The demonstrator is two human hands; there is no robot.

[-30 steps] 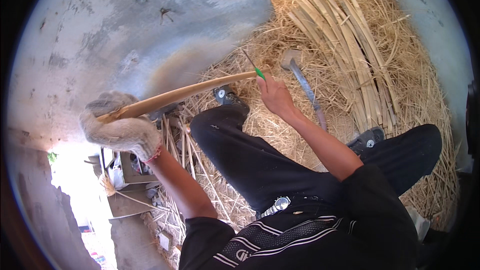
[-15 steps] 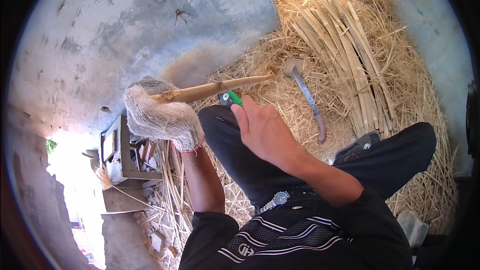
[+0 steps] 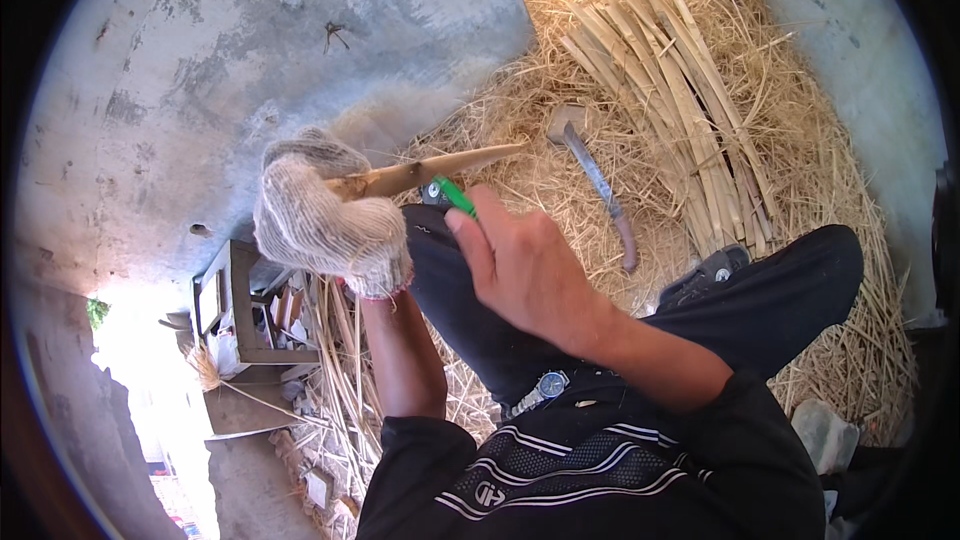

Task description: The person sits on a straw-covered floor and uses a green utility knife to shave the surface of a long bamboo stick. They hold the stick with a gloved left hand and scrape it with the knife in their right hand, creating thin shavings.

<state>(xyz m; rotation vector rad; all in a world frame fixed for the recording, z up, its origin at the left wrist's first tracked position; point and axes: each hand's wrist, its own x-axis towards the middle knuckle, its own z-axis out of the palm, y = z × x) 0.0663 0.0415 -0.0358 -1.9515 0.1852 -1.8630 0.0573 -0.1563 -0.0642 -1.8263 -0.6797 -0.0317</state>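
My left hand (image 3: 330, 215), in a knitted grey-white glove, is wrapped round a tan bamboo strip (image 3: 425, 170). The strip runs out to the right and narrows to a thin tip. Just below it, my bare right hand (image 3: 530, 275) grips a green-handled tool (image 3: 455, 196) whose top end lies close to the strip's lower edge. No blade can be made out. Both hands are above my dark-trousered left leg (image 3: 450, 300).
A long knife (image 3: 597, 177) with a brown handle lies on the straw (image 3: 520, 110) beyond my hands, beside a small block. Several long flat strips (image 3: 690, 110) are heaped at the far right. A wristwatch (image 3: 545, 388) rests in my lap. A wooden cabinet (image 3: 240, 305) stands left.
The view has shifted slightly, moving the background left and up. My gloved hand sits a little closer to the strip's tip. Both hands keep their hold.
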